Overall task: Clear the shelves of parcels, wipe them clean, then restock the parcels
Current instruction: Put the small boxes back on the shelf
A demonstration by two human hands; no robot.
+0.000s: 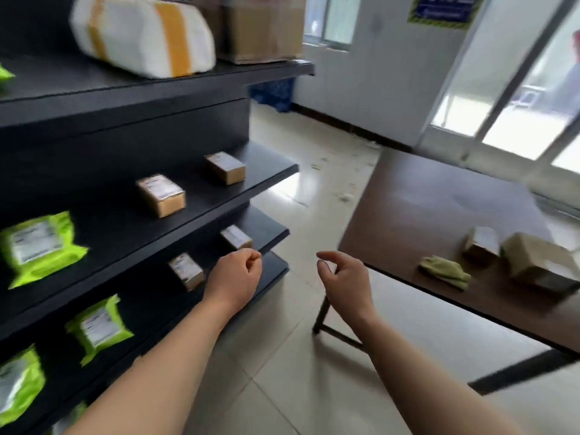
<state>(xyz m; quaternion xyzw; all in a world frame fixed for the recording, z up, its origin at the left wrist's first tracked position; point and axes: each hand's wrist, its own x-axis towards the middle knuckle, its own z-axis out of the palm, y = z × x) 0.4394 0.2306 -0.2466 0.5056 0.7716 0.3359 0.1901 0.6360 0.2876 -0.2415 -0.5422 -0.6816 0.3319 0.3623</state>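
While both arms reach out beside the black shelves [125, 98], the left grip [235, 277] is loosely curled and holds nothing, close to a shelf edge. The right grip [345, 284] is half open with bent fingers and holds nothing too, over the floor [282, 387]. Four small brown boxes [161, 194] sit on the shelves, two on one shelf and two on the next. Three green bags [40, 246] show well, with bits of more at the edges. One white parcel [141, 36] and one big brown box [263, 29] sit up top. Two parcels [539, 262] and one green cloth [445, 271] lie on the table [423, 199].
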